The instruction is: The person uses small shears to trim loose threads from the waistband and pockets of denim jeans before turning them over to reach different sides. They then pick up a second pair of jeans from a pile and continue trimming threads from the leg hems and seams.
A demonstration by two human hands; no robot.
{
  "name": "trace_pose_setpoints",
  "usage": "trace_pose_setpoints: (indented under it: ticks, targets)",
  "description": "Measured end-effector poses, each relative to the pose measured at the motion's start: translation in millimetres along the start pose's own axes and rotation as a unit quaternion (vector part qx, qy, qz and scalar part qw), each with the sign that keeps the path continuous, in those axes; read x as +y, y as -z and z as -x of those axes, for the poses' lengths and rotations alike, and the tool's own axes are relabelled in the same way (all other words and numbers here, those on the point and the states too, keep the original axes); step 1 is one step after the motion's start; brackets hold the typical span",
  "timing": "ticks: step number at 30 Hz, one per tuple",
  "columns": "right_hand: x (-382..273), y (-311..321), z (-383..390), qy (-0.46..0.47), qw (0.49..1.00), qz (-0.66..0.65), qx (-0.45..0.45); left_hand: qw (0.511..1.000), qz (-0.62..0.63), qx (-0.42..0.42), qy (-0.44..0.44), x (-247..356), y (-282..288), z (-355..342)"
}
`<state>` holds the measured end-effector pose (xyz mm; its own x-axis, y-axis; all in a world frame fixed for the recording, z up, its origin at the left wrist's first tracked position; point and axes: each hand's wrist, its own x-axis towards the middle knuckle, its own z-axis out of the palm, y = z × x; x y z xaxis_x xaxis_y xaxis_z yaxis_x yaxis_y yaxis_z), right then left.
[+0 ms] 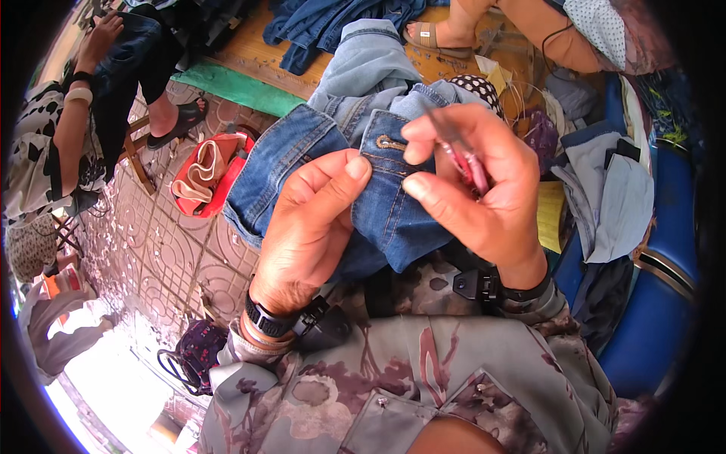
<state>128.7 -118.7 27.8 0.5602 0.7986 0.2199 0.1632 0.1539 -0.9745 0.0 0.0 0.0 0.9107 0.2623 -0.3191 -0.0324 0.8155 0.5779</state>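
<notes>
the head view took in a person (69, 151) in a spotted black-and-white top, well left of the denim garment (397, 219), over pinkish paving (155, 231) with grooved curves and scattered scraps. nearer the garment's left side lay a soft red bag (231, 170) with a cream strip looped over it. beyond the garment spread a yellowish wooden platform (246, 41), specked with dark bits.

just left of the garment's stitched buttonhole (389, 142), the left hand (310, 193) pinched the waistband between thumb and forefinger. the garment itself hung above the person's lap, dark blue and coarse outside, pale and creased inside. right of the buttonhole, the right hand (495, 178) curled round a small red-handled tool (476, 170) with a blurred dark blade; whether its fingertips touched the denim could not be told. farther right of the garment were heaped pale cloth (612, 189) and a smooth, rounded blue surface (650, 325).
</notes>
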Motion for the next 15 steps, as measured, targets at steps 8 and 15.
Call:
trace_pose_setpoints:
  ticks: [8,15]
  targets:
    - [3,0,-1,0.085,0.978,0.184,-0.056,0.997,-0.058,0.032,-0.034,0,-1,1]
    - [-10,18,4,0.082,0.988,0.118,-0.053,0.999,0.027,-0.032,0.021,3,4,-3]
